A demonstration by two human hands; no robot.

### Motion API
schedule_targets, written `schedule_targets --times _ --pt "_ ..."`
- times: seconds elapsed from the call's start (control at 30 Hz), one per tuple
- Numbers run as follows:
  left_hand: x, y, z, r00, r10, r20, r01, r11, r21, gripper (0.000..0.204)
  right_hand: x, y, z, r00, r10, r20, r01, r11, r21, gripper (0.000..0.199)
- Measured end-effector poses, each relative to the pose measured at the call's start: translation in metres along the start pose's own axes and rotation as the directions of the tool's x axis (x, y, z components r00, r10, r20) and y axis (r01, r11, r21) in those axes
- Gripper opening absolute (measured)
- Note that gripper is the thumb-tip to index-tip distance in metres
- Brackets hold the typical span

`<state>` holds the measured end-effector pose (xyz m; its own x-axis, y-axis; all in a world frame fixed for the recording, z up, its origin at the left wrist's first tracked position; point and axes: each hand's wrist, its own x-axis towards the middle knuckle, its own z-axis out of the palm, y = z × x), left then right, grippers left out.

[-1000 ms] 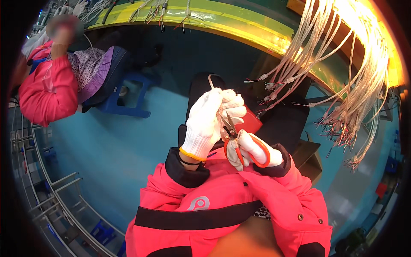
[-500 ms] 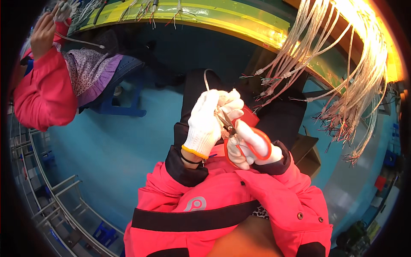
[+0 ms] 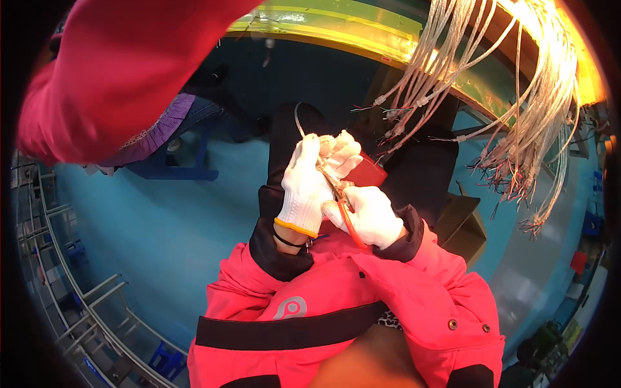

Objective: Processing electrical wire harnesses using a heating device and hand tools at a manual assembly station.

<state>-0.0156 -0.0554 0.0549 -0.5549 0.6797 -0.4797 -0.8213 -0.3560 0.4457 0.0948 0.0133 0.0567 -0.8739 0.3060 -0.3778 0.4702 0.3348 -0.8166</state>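
My left hand [image 3: 312, 178], in a white knit glove with a yellow cuff edge, is closed around a thin pale cable [image 3: 298, 119] that sticks up past its fingers. My gloved right hand [image 3: 370, 215] grips a pair of scissors [image 3: 350, 223] with red-orange handles. The blades point up and left and reach in at the left hand's fingers. What lies between the blades is too small and glared to make out. Both hands are close together in front of my chest, above my lap.
Bundles of clear-sheathed cables [image 3: 550, 123] with bare coloured wire ends hang at the right from a yellow-edged bench [image 3: 349, 33]. A co-worker's red sleeve [image 3: 136, 71] reaches across the upper left, above a blue stool [image 3: 184, 169]. A cardboard box [image 3: 467, 229] stands right of my legs.
The co-worker's arm has swung rightward across the upper left. My right hand has turned, its back now facing up, and the scissors have shifted closer to my left fingers.
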Motion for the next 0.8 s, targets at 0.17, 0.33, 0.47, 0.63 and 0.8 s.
schedule_targets --times 0.17,0.33,0.47,0.63,0.8 --pt "0.002 -0.003 -0.008 0.999 -0.023 0.026 0.025 0.996 -0.091 0.026 -0.001 -0.001 -0.006 0.999 -0.026 0.028 0.026 1.000 0.013 0.050" --pt "0.004 0.002 -0.023 0.962 -0.124 0.244 0.182 0.956 -0.230 0.028 -0.002 0.000 -0.008 0.997 -0.075 0.005 0.075 0.997 0.000 0.047" --pt "-0.002 0.003 -0.004 0.991 -0.109 0.081 0.118 0.987 -0.113 0.028 -0.003 0.005 -0.009 0.981 -0.185 -0.059 0.184 0.983 -0.019 0.036" --pt "-0.006 -0.003 -0.007 0.999 0.031 0.014 -0.032 0.998 0.060 0.026 -0.004 0.014 -0.003 0.988 -0.152 -0.006 0.150 0.973 0.174 0.042" --pt "-0.013 -0.006 0.004 0.979 0.193 0.058 -0.201 0.963 0.181 0.025 -0.003 0.024 0.006 0.980 -0.179 0.091 0.097 0.819 0.565 0.041"
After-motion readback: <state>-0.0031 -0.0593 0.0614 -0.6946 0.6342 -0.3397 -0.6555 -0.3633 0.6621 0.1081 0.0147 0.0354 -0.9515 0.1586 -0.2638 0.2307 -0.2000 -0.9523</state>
